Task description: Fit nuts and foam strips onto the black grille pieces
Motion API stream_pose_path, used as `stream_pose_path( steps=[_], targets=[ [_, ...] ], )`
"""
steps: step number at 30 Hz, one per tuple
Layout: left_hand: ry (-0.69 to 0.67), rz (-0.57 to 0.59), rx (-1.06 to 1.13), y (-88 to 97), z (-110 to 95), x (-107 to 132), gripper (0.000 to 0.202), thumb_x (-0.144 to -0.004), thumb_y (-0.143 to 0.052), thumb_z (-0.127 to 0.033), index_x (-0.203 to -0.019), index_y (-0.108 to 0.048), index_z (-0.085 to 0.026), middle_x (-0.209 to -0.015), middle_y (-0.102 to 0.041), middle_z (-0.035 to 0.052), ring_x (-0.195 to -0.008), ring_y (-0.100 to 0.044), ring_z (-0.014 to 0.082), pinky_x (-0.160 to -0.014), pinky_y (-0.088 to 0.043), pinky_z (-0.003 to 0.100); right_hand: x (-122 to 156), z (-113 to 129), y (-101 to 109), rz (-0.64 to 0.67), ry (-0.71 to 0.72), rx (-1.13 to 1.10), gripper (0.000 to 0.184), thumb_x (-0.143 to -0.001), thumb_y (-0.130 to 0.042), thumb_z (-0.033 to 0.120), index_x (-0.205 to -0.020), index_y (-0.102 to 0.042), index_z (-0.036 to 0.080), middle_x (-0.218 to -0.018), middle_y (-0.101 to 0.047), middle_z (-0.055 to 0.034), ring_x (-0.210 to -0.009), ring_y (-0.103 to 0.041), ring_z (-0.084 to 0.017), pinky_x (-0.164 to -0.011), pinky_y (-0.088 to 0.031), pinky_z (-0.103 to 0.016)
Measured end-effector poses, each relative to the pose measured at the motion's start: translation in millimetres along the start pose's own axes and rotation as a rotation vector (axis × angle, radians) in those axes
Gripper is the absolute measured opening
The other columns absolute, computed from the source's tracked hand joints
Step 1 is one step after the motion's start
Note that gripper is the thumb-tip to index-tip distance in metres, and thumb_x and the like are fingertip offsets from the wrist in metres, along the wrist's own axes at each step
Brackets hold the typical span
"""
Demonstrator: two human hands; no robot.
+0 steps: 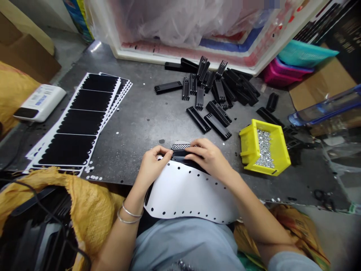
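Observation:
A small black plastic piece with a patterned face (181, 146) is between my two hands at the table's front edge. My left hand (153, 165) pinches its left end, thumb and fingertips together. My right hand (208, 156) has its fingers closed on the right end and covers part of it. Below them, a white sheet with dark round holes along its edges (188, 195) lies across my lap, its top edge reaching under both hands. Just beyond my hands lie loose black slotted plastic pieces (218, 126), piled more thickly farther back.
To the right stands a yellow bin (278, 162) of small metal parts. On the left lie sheets of black stickers (80, 116) and a white device (41, 101). A white-rimmed tray (186, 62) stands behind; a yellow woven sack (90, 203) opens at lower left.

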State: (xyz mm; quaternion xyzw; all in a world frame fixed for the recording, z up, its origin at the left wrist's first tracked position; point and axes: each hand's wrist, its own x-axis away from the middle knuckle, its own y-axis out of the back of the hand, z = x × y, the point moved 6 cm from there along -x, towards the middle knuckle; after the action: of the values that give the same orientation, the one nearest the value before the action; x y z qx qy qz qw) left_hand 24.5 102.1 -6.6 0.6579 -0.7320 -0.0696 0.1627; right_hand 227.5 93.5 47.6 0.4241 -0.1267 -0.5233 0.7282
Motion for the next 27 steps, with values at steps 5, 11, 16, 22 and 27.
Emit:
stream_pose_path(
  steps=[5, 11, 16, 22, 27],
  targets=[
    [-0.002, -0.005, -0.004, 0.1, 0.0, -1.1, 0.025, -0.085, -0.071, -0.043, -0.084, -0.075, -0.018, -0.083, -0.076, 0.0032, -0.076, -0.068, 0.0181, -0.074, -0.051, 0.029, 19.7, -34.8, 28.2, -0.047, -0.202, -0.193, 0.010, -0.096, -0.071, 0.029, -0.093, -0.078, 0.023, -0.090, -0.072, -0.0030, -0.073, -0.063, -0.015, -0.066, -0.052, -0.031],
    [0.006, -0.010, -0.027, 0.3, -0.5, -0.8, 0.026, -0.084, -0.071, -0.044, -0.081, -0.074, -0.019, -0.081, -0.076, 0.0024, -0.072, -0.066, 0.0167, -0.070, -0.049, 0.027, 26.2, -40.4, 23.6, -0.172, -0.156, -0.200, 0.012, -0.098, -0.067, 0.029, -0.094, -0.077, 0.023, -0.090, -0.072, -0.0036, -0.074, -0.063, -0.015, -0.067, -0.052, -0.032],
    [0.001, -0.016, -0.033, 2.0, 0.6, -2.7, 0.027, -0.084, -0.071, -0.045, -0.081, -0.073, -0.018, -0.081, -0.075, 0.0025, -0.073, -0.065, 0.0171, -0.073, -0.049, 0.028, 23.8, -39.7, 23.8, -0.043, -0.097, -0.203, 0.012, -0.099, -0.066, 0.026, -0.094, -0.076, 0.023, -0.090, -0.071, -0.0031, -0.075, -0.063, -0.015, -0.069, -0.052, -0.031],
    [-0.158, -0.280, -0.134, -1.5, -28.4, 29.4, 0.024, -0.092, -0.068, -0.042, -0.102, -0.070, -0.020, -0.080, -0.069, -0.0006, -0.074, -0.064, 0.0145, -0.074, -0.049, 0.025, 25.5, 4.2, 22.1, -0.162, -0.020, 0.076, 0.015, -0.098, -0.068, 0.031, -0.108, -0.076, 0.022, -0.112, -0.069, -0.0113, -0.102, -0.061, -0.026, -0.088, -0.047, -0.043],
    [-0.420, -0.105, 0.052, -18.0, -66.1, 77.8, 0.034, -0.098, -0.064, -0.041, -0.127, -0.061, -0.023, -0.087, -0.069, 0.0003, -0.073, -0.066, 0.0129, -0.069, -0.054, 0.023, 52.7, 59.9, 14.2, -0.032, -0.029, -0.302, 0.015, -0.103, -0.061, 0.033, -0.097, -0.070, 0.023, -0.089, -0.072, -0.0009, -0.084, -0.061, -0.017, -0.083, -0.044, -0.035]
  ],
)
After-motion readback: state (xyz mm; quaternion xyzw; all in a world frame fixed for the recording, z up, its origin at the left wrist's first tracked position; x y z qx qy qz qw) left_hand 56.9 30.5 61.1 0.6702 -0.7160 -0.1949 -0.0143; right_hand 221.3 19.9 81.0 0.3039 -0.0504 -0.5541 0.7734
